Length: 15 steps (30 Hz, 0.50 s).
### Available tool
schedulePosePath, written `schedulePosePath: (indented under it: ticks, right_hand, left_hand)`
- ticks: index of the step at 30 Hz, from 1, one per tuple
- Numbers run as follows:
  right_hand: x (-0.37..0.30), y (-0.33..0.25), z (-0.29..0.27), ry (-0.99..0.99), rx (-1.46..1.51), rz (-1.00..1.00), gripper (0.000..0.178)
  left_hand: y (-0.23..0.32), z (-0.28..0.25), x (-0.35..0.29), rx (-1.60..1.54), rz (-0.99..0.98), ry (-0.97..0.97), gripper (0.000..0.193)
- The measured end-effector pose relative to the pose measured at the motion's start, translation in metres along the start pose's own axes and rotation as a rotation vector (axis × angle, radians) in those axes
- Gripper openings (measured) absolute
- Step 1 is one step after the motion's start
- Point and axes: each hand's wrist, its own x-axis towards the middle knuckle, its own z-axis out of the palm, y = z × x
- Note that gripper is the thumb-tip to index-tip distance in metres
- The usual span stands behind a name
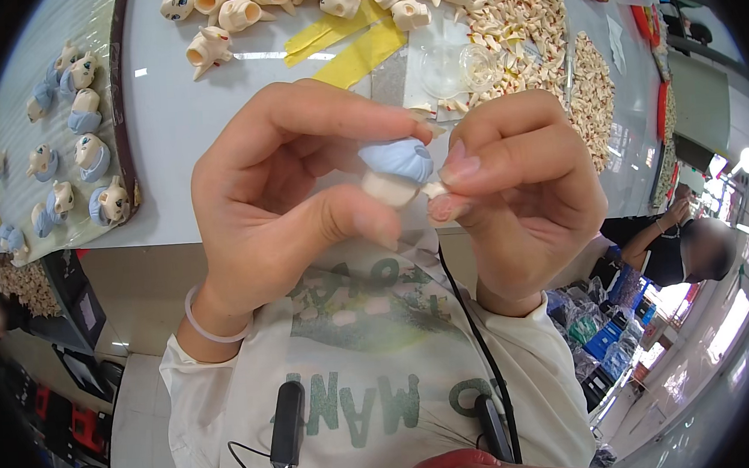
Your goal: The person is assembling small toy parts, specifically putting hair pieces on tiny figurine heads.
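My left hand [289, 175] is closed round a small toy figure part [396, 168], light blue and ribbed on top and cream below, with thumb and forefinger on either side of it. Between the thumb and forefinger of my right hand [521, 169] is a tiny cream plastic piece [434, 190]. That piece is up against the right side of the figure part; whether it is joined to it I cannot tell. Both hands are raised in front of my chest, at the table's near edge.
A tray [123, 121] of blue-and-cream figures stands at the left. Hollow cream animal heads [241, 12] and yellow tape strips [362, 56] lie at the far side. Heaps of small cream pieces [520, 19] and a clear round dish [475, 63] are at right. Another person [684, 245] sits further right.
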Motion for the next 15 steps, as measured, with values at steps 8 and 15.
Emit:
schedulePosePath:
  ticks: [8, 15]
  right_hand:
    - [-0.005, -0.011, 0.004, 0.004, -0.029, 0.064, 0.021]
    - [-0.006, -0.004, -0.001, -0.045, -0.059, -0.056, 0.022]
  left_hand:
    - [0.002, 0.0, -0.003, 0.034, 0.052, -0.018, 0.037]
    - [0.005, -0.004, -0.006, 0.17, 0.059, -0.103, 0.032]
